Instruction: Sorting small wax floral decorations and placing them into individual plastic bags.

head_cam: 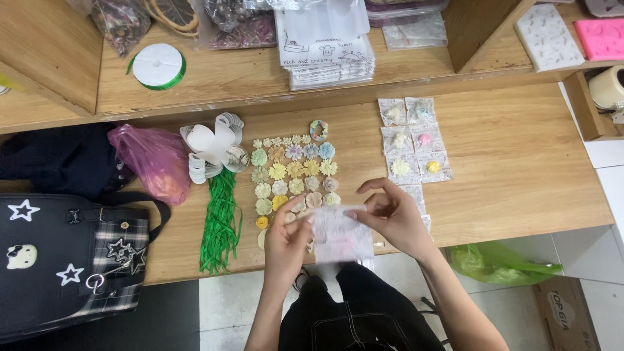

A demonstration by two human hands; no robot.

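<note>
So we've got both hands up over the front edge of the light wooden desk (520,169), pinching 1 small clear plastic packet (341,235) between them. Our left hand (288,242) grips its left edge, our right hand (390,214) pinches the top right corner. Just behind sit rows of little pastel flower-shaped pieces (294,170), with a bundle of green strips (221,224) to the left.

Bare forearms, no sleeves; left hand (284,239) and right hand (392,216) without rings or gloves; black trousers (364,315) with pale seam stitching
</note>
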